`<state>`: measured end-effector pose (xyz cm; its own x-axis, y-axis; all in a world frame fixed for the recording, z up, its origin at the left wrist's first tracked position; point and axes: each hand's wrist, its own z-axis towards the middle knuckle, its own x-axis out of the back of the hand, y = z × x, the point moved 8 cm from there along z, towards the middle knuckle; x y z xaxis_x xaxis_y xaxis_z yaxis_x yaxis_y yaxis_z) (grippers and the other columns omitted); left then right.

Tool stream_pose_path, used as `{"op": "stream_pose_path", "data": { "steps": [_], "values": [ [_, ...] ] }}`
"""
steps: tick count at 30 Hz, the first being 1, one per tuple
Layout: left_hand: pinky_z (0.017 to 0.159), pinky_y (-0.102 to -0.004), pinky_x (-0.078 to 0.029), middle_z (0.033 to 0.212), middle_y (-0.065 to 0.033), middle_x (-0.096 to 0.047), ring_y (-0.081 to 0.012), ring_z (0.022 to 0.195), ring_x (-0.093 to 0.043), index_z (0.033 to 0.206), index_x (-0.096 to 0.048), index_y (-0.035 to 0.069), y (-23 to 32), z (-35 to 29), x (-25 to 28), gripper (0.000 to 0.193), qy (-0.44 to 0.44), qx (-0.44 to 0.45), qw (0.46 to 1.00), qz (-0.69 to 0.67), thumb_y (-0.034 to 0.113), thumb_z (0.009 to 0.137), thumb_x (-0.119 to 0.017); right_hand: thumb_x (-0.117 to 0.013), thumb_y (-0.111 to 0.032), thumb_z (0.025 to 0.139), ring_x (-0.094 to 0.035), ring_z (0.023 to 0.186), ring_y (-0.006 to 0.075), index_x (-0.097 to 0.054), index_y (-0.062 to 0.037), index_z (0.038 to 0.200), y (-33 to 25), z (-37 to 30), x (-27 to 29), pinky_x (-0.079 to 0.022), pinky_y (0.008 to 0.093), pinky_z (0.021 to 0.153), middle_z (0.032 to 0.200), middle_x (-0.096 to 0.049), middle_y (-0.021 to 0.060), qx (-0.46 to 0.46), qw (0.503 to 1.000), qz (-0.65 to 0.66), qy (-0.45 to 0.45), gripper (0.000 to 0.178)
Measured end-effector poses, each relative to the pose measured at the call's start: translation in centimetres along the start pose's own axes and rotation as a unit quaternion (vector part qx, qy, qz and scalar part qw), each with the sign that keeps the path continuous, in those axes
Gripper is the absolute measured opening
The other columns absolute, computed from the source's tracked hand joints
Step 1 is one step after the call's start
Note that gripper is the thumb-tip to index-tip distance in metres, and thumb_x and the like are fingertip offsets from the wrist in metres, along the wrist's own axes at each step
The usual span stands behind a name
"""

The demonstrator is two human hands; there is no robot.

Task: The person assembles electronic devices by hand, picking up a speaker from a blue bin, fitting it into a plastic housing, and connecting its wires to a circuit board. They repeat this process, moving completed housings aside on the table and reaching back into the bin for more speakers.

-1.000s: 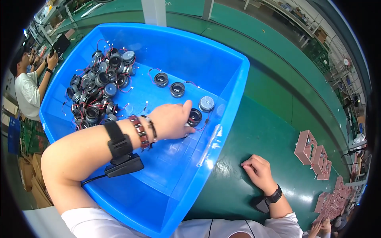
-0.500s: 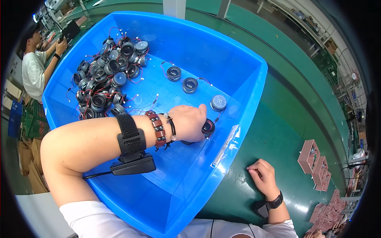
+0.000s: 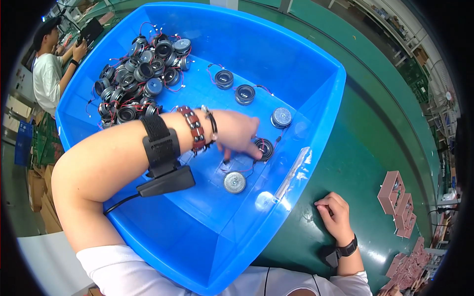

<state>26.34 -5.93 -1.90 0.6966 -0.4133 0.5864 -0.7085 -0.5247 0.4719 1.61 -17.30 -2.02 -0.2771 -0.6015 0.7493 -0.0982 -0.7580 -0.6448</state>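
Note:
My left hand [image 3: 239, 134] reaches into a large blue bin [image 3: 276, 37], fingers apart and slightly blurred. One fingertip overlaps the edge of a small black speaker [image 3: 264, 149]; whether it touches cannot be told. Nearer to me, a speaker [image 3: 234, 182] lies with its silver back up, a thin wire running from it. Another silver-backed speaker [image 3: 281, 117] lies beyond the hand, and two more speakers [image 3: 245, 94] sit cone up farther off. Outside the bin, my right hand [image 3: 335, 214] rests on the green table with curled fingers and nothing visible in them.
A heap of wired speakers [image 3: 143, 71] fills the bin's far left corner. Pinkish open boxes [image 3: 395, 195] stand on the green table [image 3: 340, 163] at right, with a pile of similar pink pieces [image 3: 407, 271] nearer. A person [image 3: 48, 74] works at far left.
My left hand has drawn back slightly from the speakers at the bin's right side, its fingers spreading. The silver-backed speaker below it is now uncovered. The whole view has shifted a little.

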Motion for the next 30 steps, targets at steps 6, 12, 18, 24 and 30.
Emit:
{"op": "stream_pose_path", "data": {
  "steps": [6,12,18,24,30],
  "values": [
    [0.060,-0.0338,-0.050,0.072,-0.0071,-0.068,-0.0197,0.062,-0.066,0.093,-0.064,0.006,-1.4,-5.6,8.6,0.027,0.090,0.121,0.962,0.230,0.029,0.081,-0.071,-0.064,0.001,0.076,-0.048,0.058,0.0193,-0.062,-0.0029,0.078,-0.8,0.3,0.1,-0.037,0.0304,0.052,0.068,-0.050,0.0066,-0.007,1.000,-0.017,0.018,0.005],
    [0.061,-0.0336,-0.050,0.076,-0.0052,-0.069,-0.0191,0.067,-0.067,0.096,-0.065,0.008,-1.3,-11.5,12.5,0.026,0.174,0.143,0.952,0.209,0.027,0.080,-0.071,-0.063,0.001,0.076,-0.047,0.057,0.0196,-0.060,-0.0027,0.076,-0.7,0.0,0.0,-0.037,0.0315,0.052,0.067,-0.049,0.0068,0.012,0.999,-0.017,0.047,0.005],
    [0.084,-0.0418,-0.049,0.108,-0.0133,-0.065,-0.0310,0.102,-0.062,0.120,-0.058,0.013,-8.4,-9.0,2.8,0.067,-0.084,0.121,0.941,0.305,0.040,0.065,-0.083,-0.064,0.001,0.076,-0.048,0.057,0.0216,-0.059,-0.0026,0.076,-1.0,0.1,0.4,-0.038,0.0325,0.052,0.066,-0.048,0.0077,0.035,0.997,-0.020,0.061,0.006],
    [0.081,-0.0424,-0.049,0.107,-0.0087,-0.065,-0.0296,0.101,-0.062,0.118,-0.057,0.015,-11.6,-5.9,-0.3,0.067,-0.177,0.120,0.922,0.322,0.038,0.060,-0.085,-0.064,0.000,0.075,-0.050,0.060,0.0228,-0.059,-0.0030,0.076,-1.2,-0.1,0.7,-0.040,0.0334,0.054,0.067,-0.049,0.0076,0.034,0.998,-0.007,0.058,0.006],
    [0.079,-0.0416,-0.048,0.099,-0.0134,-0.064,-0.0316,0.094,-0.063,0.114,-0.054,0.010,-9.0,-6.5,-1.0,0.062,-0.256,0.104,0.886,0.374,0.034,0.065,-0.083,-0.064,0.001,0.074,-0.049,0.060,0.0233,-0.058,-0.0021,0.075,-1.5,0.1,0.4,-0.039,0.0340,0.054,0.067,-0.049,0.0076,0.049,0.996,0.000,0.073,0.006]
  ]
}}
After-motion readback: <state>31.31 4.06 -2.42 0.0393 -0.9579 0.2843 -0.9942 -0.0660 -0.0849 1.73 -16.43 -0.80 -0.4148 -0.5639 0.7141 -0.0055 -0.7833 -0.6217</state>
